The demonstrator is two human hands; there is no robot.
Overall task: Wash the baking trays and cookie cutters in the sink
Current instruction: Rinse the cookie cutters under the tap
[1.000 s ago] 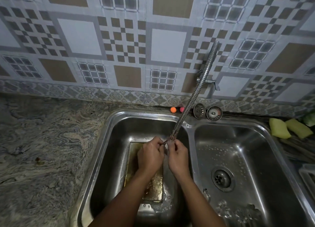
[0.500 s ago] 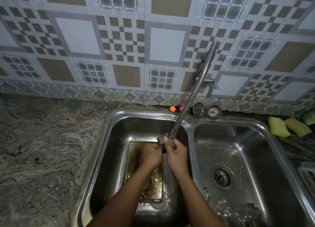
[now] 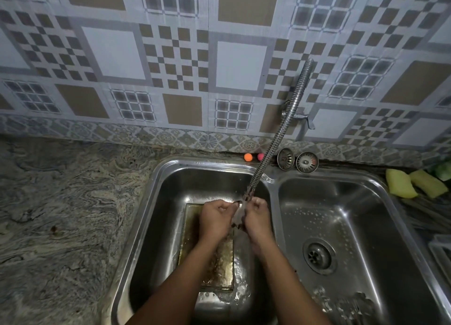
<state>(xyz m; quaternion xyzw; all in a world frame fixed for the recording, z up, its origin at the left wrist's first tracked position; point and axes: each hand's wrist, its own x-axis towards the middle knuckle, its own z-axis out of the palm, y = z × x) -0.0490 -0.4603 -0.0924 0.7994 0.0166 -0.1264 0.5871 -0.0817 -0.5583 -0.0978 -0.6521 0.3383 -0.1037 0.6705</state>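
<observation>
Nearest, at the bottom of the right basin: a wet heap of cookie cutters (image 3: 341,302), just this side of the drain (image 3: 318,255). In the left basin of the steel sink (image 3: 146,217), flat on the bottom: a browned baking tray (image 3: 219,271), holding water, partly hidden under both forearms. Above the tray's far end, close together: left hand (image 3: 214,221) and right hand (image 3: 256,220), fingers curled, pinching a small metal piece (image 3: 238,215) between them, too blurred by running water to name. Right over it, the tip of a ribbed metal hose (image 3: 280,134), slanting down from the wall tap. Behind the sink, on the ledge: an orange ball (image 3: 248,157), a pink ball (image 3: 260,156), two strainer plugs (image 3: 285,158). Far right: two yellow sponges (image 3: 400,183). Left: marbled worktop (image 3: 61,202). Beyond, patterned wall tiles (image 3: 239,63).
</observation>
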